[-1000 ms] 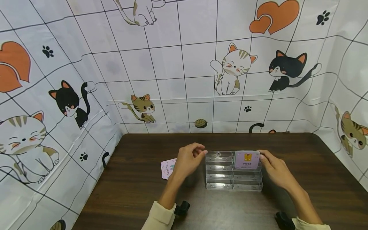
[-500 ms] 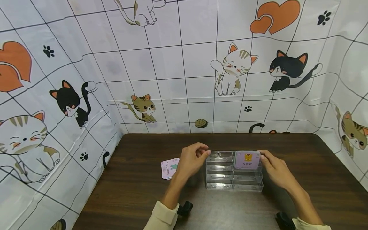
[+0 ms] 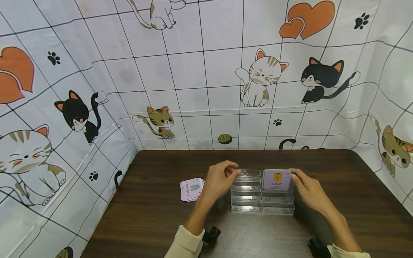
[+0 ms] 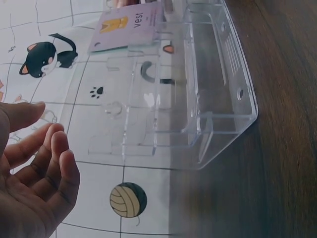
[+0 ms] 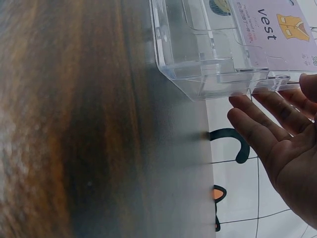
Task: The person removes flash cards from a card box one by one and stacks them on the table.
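Observation:
A clear plastic card rack [image 3: 246, 198] with stepped tiers and two columns stands on the table. In its upper right slot leans a lilac card [image 3: 276, 180] printed "vest" with a yellow vest. My left hand [image 3: 219, 181] is at the rack's upper left corner; in the left wrist view its loosely bent fingers [image 4: 69, 171] hold nothing and are apart from the rack. On the rack's right side rests my right hand [image 5: 292, 148], fingers nearly straight against the edge, thumb close to the card's edge. A small stack of cards [image 3: 190, 189], topped by "trousers", lies left of my left hand.
The dark wooden table [image 3: 145, 222] runs back to a white wall cloth [image 3: 193, 71] printed with cats and grid lines. A black wrist strap device [image 3: 211, 235] sits on my left wrist, another device [image 3: 319, 247] on the right.
My left hand has shifted slightly right along the rack's top left corner, uncovering more of the "trousers" stack. The right hand, rack and "vest" card stay as they were.

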`<state>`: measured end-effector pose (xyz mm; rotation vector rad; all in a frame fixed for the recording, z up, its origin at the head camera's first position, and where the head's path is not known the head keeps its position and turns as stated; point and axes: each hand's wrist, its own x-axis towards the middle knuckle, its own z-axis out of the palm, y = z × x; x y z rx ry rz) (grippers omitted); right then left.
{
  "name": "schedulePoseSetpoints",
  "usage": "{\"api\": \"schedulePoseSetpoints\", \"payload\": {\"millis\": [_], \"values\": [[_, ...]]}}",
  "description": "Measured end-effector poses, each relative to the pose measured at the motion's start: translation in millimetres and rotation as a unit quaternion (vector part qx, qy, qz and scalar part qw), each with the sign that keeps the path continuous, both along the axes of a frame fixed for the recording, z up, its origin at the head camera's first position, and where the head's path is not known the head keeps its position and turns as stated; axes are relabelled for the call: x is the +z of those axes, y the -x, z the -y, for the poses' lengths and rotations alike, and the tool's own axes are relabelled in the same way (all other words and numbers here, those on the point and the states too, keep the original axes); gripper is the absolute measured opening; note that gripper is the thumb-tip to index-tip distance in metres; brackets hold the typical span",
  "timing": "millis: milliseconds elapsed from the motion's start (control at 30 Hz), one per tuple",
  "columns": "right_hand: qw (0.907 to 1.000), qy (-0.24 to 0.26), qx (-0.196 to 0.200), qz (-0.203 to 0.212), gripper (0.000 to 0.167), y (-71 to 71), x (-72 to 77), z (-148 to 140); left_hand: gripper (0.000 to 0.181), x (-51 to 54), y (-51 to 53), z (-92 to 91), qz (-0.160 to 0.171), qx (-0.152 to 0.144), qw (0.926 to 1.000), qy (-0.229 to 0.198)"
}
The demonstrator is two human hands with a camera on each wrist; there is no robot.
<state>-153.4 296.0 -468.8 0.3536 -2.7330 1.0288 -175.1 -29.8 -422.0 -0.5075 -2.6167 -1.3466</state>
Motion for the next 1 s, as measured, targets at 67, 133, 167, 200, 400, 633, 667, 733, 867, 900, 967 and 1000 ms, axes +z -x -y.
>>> {"api": "schedulePoseSetpoints", "payload": {"millis": [67,133,167,200,400,633,667,733,867,900,967,1000], "values": [[1.0,0.001,0.0,0.0,0.032,-0.2,0.2,0,0.018,0.0,0.0,-1.4,-0.002,-0.002,1.0,0.002],[1.0,0.001,0.0,-0.002,0.031,-0.3,0.2,1,0.018,-0.2,-0.3,-2.5,-0.002,-0.004,1.0,0.003],[1.0,0.001,0.0,-0.002,0.031,-0.4,0.3,1,0.017,-0.3,-0.3,-3.2,-0.002,-0.004,1.0,0.003],[1.0,0.001,0.0,-0.001,0.031,-0.4,0.5,1,0.017,-0.1,-0.5,-3.9,-0.002,-0.003,1.0,0.003],[1.0,-0.001,0.0,-0.01,0.031,0.4,0.7,0,0.018,1.8,-0.7,-8.8,-0.005,0.0,1.0,0.002],[1.0,-0.001,0.002,-0.002,0.032,0.7,-1.1,-1,0.02,2.6,-1.9,-15.7,0.002,-0.01,0.9999,-0.004],[1.0,-0.001,0.002,0.001,0.033,0.6,-1.2,-1,0.019,2.4,-1.9,-16.8,0.0,-0.011,0.9999,-0.004],[1.0,-0.001,0.002,0.005,0.034,0.6,-1.3,-1,0.019,2.2,-1.8,-19.0,-0.002,-0.012,0.9999,-0.003],[1.0,-0.001,0.002,0.008,0.034,0.6,-1.0,0,0.019,2.0,-1.6,-23.2,-0.004,-0.012,0.9999,-0.003],[1.0,-0.001,0.002,0.008,0.034,0.6,-1.0,0,0.018,2.2,-1.5,-24.4,-0.004,-0.013,0.9999,-0.003],[1.0,0.0,0.002,0.008,0.034,0.6,-0.9,0,0.018,2.7,-1.5,-26.4,-0.005,-0.015,0.9999,-0.004],[1.0,0.001,0.002,0.008,0.034,0.6,-0.9,0,0.018,2.8,-1.5,-27.3,-0.005,-0.016,0.9999,-0.004]]}}
